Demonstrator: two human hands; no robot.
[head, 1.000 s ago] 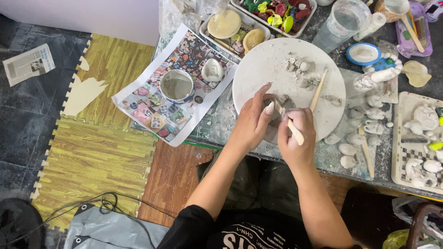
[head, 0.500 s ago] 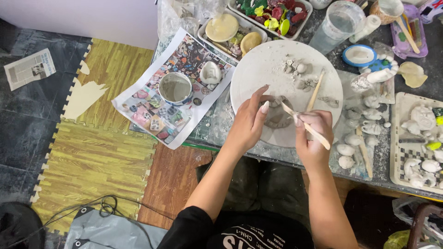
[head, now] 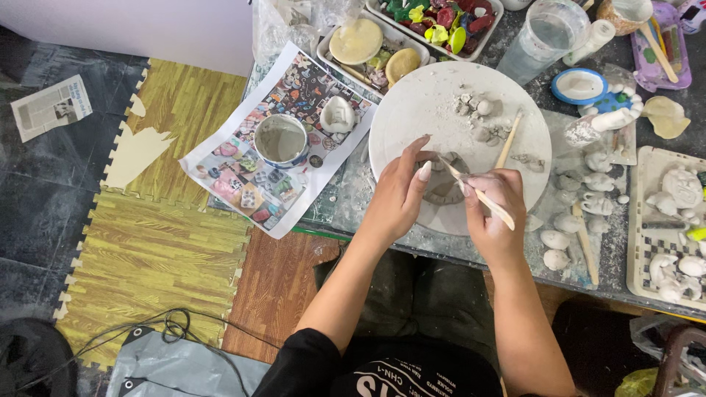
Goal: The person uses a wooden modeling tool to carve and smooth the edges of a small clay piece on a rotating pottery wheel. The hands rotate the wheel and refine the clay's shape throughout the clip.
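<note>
Cluttered worktable, and on the round white board (head: 412,110) the left hand (head: 401,192) pinches a grey clay piece (head: 444,192) while the right hand (head: 494,209) grips a wooden stick (head: 482,197), tip on the clay, cup (head: 280,140) off left.

one head-worn camera looks steeply down, fairly close, over the worktable (head: 441,242) edge and floor.

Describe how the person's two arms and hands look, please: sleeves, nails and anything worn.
Both forearms are bare, with no gloves, watch or bracelet in view. The left hand has long, pale nails. The right hand shows no ring that I can see. A black garment with white print covers the upper left arm and chest; its sleeve ends near the elbow.
</note>
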